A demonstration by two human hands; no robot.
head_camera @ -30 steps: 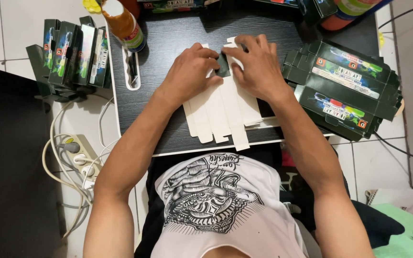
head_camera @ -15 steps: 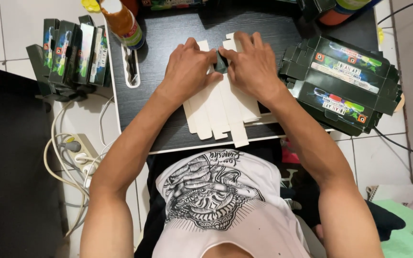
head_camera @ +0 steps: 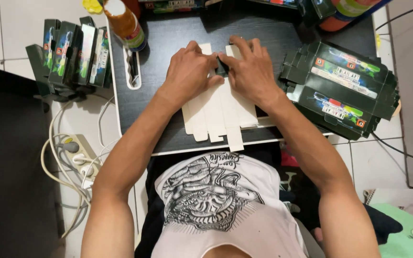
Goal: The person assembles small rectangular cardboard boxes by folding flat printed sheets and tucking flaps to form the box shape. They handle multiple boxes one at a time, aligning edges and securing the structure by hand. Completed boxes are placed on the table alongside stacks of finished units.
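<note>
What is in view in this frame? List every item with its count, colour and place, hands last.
flat card blanks: several overlapping, white, on the table under both hands
small dark piece: one, pinched between the two hands
table: one, black top with a white edge
finished boxes: a stack, dark green with coloured labels, at the table's right edge
folded boxes: a row standing on edge, dark green, on the floor at left
bottle: one, orange-brown, at the table's far left
white tray: one, beside the bottle
power strip: one, white with cables, on the floor at left
left hand: pressing the blanks
right hand: pressing the blanks
</note>
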